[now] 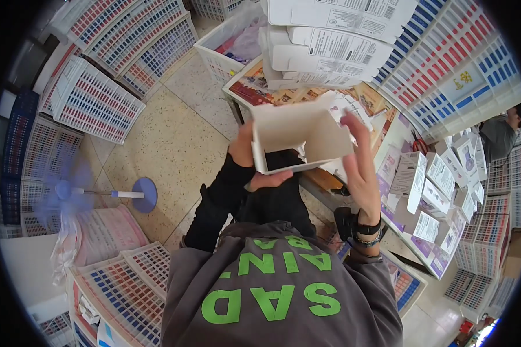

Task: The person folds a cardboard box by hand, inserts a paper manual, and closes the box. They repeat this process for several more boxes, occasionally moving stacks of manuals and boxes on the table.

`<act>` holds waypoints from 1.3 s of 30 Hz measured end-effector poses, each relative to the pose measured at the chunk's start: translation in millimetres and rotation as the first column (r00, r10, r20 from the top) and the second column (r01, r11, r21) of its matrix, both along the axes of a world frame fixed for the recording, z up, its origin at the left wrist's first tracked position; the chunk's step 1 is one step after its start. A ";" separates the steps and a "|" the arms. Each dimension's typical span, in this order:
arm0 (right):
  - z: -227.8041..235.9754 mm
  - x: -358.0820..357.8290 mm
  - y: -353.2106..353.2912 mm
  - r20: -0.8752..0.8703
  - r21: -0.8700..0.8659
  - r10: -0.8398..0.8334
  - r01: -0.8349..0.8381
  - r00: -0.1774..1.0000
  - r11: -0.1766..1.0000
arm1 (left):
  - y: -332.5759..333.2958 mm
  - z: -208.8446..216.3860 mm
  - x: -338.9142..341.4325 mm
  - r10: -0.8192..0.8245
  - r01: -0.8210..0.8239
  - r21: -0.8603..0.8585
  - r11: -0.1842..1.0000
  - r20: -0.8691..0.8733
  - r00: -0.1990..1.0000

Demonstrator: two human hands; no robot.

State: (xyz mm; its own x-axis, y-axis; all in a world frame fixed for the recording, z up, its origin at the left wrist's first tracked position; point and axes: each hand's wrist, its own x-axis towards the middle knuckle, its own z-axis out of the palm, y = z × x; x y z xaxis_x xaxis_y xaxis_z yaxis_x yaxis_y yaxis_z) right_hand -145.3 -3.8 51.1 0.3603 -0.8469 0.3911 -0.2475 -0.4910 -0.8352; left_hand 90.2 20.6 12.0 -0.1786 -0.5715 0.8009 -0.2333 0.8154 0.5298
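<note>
My left hand (255, 159) grips a white cardboard box (327, 139) by its left side and lower edge. The box is squared up and tilted toward me, and my dark trousers show through its open bottom. My right hand (362, 168) is at the box's right side, fingers apart and slightly blurred. Whether its fingertips touch the cardboard I cannot tell. Beyond the box, flat white box blanks (336, 49) are piled on a table (382, 136). Several made-up white cartons (428, 185) sit on the table to the right.
Red-handled scissors (419, 143) lie beside the cartons. Stacked plastic crates (136, 46) line the far left, with more crates (446, 58) at far right. A purple fan (63, 189) runs on the left. A white basket (217, 61) stands behind the table; another person (498, 136) is at far right.
</note>
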 end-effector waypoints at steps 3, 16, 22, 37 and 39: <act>26.3 25.1 14.5 0.435 0.074 0.149 -0.200 0.888 0.977 | 12.9 -19.4 -15.8 0.230 -0.212 0.126 0.969 -0.143 0.963; 20.6 29.4 6.3 0.482 -0.066 0.293 -0.299 0.826 0.952 | 22.3 -19.2 -18.2 0.121 -0.124 0.030 0.992 0.080 0.989; 23.4 39.1 -8.3 0.411 -0.549 0.588 -0.326 0.696 0.770 | 25.2 -88.3 -66.7 -0.346 0.598 -0.059 0.799 -0.859 0.378; 8.7 15.2 1.2 0.472 -0.492 0.670 -0.459 0.573 0.739 | 44.0 -23.9 -56.0 -0.190 0.296 0.177 0.938 -0.453 0.871; 8.3 15.7 12.3 0.604 -0.295 0.527 -0.446 0.598 0.845 | 29.0 -12.7 -56.1 -0.093 0.069 -0.101 0.992 -0.251 0.963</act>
